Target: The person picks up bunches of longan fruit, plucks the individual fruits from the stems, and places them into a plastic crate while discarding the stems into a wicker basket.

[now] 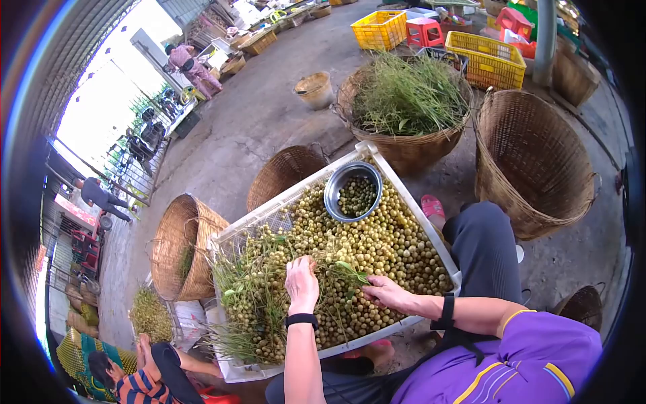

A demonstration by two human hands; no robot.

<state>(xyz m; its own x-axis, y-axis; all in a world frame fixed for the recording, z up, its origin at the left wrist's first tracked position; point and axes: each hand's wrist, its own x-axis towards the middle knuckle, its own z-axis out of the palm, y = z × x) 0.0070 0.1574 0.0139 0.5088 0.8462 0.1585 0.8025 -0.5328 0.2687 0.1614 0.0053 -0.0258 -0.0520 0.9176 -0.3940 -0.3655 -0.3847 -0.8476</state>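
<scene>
A white plastic crate [400, 176] lies before me, heaped with small round yellow-brown fruits [397, 252], loose on the right and on stems at the left. My right hand [390, 294] is closed on a green leafy sprig [351, 273] that points left over the heap. My left hand [303, 286] sits over the fruit stems with its fingers bent together; what lies between them is hidden. Near the crate's far corner a metal bowl [330, 200] rests on the fruits, holding smaller, greener fruits [357, 197].
Wicker baskets stand around the crate: one [182, 246] left, one [286, 176] behind, and a large one [531, 161] right. Green stems [414, 94] fill another. Yellow crates [488, 60] and a bucket [314, 89] are farther back. A person in a striped top [145, 385] sits at lower left.
</scene>
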